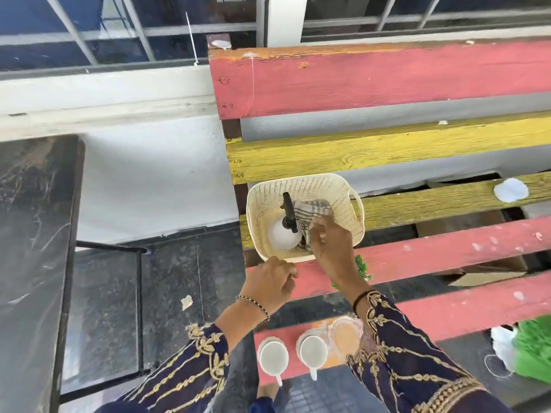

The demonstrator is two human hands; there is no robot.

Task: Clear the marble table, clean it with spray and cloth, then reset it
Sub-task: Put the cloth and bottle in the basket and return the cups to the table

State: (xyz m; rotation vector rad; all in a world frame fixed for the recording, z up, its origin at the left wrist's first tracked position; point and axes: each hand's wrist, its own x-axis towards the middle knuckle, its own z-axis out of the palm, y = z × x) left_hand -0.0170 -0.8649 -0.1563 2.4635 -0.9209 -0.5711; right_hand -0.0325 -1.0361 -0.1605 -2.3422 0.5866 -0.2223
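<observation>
Spray bottle point(283, 234) and cloth point(311, 213) in basket point(351, 213) on bench point(417, 257), cups point(273, 356) nearer, table point(32, 234) left.

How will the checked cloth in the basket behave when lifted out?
The checked cloth lies crumpled, so it is probably floppy and light. Draped against the spray bottle in the basket, it may drag on the bottle's trigger.

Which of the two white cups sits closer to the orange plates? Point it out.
The right-hand white cup, which touches the stack of orange plates on the red bench slat. The other cup stands apart at the slat's left end.
</observation>
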